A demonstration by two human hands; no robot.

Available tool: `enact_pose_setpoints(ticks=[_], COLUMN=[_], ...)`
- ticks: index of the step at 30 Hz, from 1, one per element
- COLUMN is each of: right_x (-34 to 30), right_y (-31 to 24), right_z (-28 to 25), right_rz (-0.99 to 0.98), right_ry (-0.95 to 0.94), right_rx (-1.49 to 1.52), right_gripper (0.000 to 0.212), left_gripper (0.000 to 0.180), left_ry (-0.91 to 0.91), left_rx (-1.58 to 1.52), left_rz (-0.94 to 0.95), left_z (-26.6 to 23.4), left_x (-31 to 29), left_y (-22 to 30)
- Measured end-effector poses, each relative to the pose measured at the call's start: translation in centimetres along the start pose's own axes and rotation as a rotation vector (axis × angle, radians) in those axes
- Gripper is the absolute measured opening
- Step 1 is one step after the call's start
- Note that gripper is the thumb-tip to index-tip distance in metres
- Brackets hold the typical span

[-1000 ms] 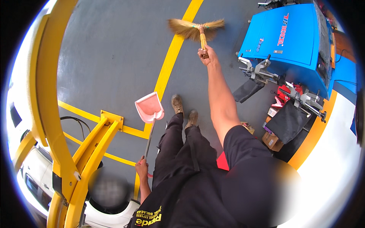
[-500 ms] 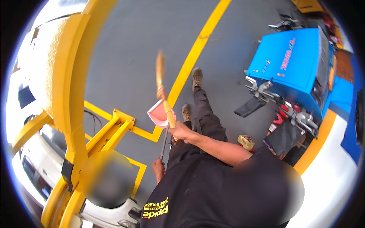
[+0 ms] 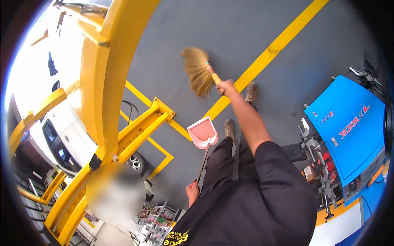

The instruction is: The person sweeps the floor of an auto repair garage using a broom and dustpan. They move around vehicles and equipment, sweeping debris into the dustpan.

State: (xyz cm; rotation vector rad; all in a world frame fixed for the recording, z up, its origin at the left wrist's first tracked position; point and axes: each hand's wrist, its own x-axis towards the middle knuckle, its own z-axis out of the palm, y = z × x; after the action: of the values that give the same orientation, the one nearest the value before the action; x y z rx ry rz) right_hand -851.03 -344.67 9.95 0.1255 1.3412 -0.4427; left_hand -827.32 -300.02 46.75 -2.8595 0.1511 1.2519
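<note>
My right hand [image 3: 225, 87] is stretched forward, its fingers wrapped round the yellow handle of a straw broom [image 3: 198, 70]. The broom's tan bristles fan out over the grey floor, left of the yellow line. Down by my left side, my left hand [image 3: 192, 191] grips the thin dark handle of a pink dustpan [image 3: 202, 132]. The pan hangs in front of my left boot, its white-rimmed mouth turned away from me. Broom and dustpan are apart. Whether the bristles touch the floor I cannot tell.
A yellow lift post [image 3: 113, 78] with a low arm [image 3: 141, 125] stands at my left, a white car [image 3: 65, 137] beyond it. On the right is a blue machine [image 3: 349, 127] with grey metal clamps. A yellow line [image 3: 273, 51] crosses the grey floor. Shelving [image 3: 158, 225] stands low left.
My right hand has swung the broom forward, away from the dustpan, and its bristles now show broadside. The dustpan's open face is now more visible. My view has turned and shifted left.
</note>
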Motion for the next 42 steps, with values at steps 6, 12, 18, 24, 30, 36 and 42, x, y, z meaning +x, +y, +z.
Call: enact_pose_setpoints(ticks=[6, 12, 18, 24, 30, 36, 42], right_x=[-6.9, -14.0, -28.7, -42.0, -46.8, -29.1, -13.5], right_y=[-17.2, -25.2, -14.4, 8.2, 18.6, 10.9, -13.2], right_z=[-16.0, -28.7, -26.9, -28.0, -21.9, -19.9, -23.9], right_rz=[-0.099, -0.353, -0.545, -0.364, 0.004, 0.05, -0.216], right_ry=[0.223, 0.55, 0.346, 0.266, 0.379, 0.426, -0.019], right_rx=[-0.099, -0.036, 0.051, 0.183, 0.535, 0.917, 1.313], right_gripper=[0.012, 0.008, 0.007, 0.066, 0.049, 0.019, 0.025], left_gripper=[0.047, 0.046, 0.044, 0.044, 0.041, 0.046, 0.05], left_ry=[-0.002, -0.128, -0.097, -0.075, -0.138, -0.168, -0.365], left_rx=[-0.025, 0.172, 0.192, 0.353, 0.532, 0.68, 0.536], left_rz=[0.059, 0.302, 0.539, 0.846, 0.956, 1.066, 0.808], left_z=[0.0, 3.2, 2.5, 7.2, 12.4, 14.9, 14.9], left_x=[-1.3, -0.6, 1.3, 4.4, 5.6, 6.4, 2.7], left_y=[8.1, 18.1, 25.4, 37.2, 52.6, 66.1, 71.6])
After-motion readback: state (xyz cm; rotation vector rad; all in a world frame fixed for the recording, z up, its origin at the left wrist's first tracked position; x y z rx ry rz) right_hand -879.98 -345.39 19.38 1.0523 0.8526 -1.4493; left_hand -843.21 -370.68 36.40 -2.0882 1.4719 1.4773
